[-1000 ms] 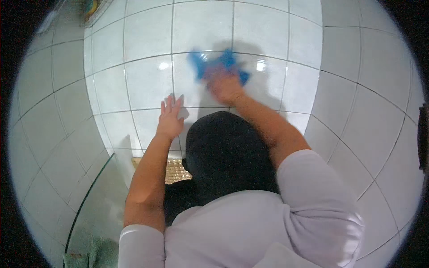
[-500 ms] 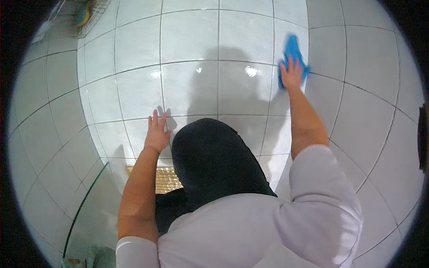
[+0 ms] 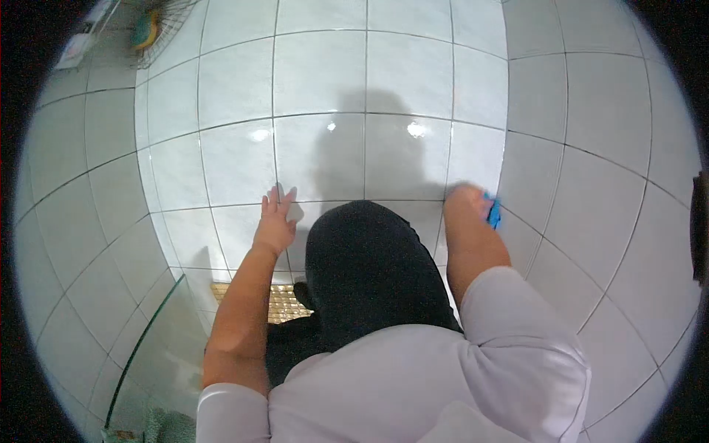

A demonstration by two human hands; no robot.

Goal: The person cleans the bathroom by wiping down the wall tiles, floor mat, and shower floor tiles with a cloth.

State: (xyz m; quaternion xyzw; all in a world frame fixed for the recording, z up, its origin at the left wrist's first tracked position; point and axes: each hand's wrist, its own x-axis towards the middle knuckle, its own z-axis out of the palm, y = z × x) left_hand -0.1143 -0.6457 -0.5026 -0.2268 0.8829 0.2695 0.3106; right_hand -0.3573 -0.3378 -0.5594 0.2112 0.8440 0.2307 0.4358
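Observation:
My left hand [image 3: 276, 224] rests with fingers spread against the white tiled wall [image 3: 321, 70], left of my raised knee. At the right corner of that wall, my right hand [image 3: 468, 198] is bent at the wrist and somewhat blurred. A crumpled blue cloth [image 3: 493, 213] sticks out beside its fingers, next to the side wall. Most of the cloth is hidden behind the hand and forearm.
Tiled side walls [image 3: 602, 103] stand close on both sides. A glass panel edge [image 3: 144, 343] is at lower left. A wire rack [image 3: 166, 37] holding a yellow-green sponge [image 3: 148, 31] hangs at upper left. Below my left forearm lies a gold-coloured mosaic strip [image 3: 284, 304].
My right hand has moved down the wall with the blue cloth, from upper right to about knee height. My left hand stays on the tiles. The view has shifted slightly.

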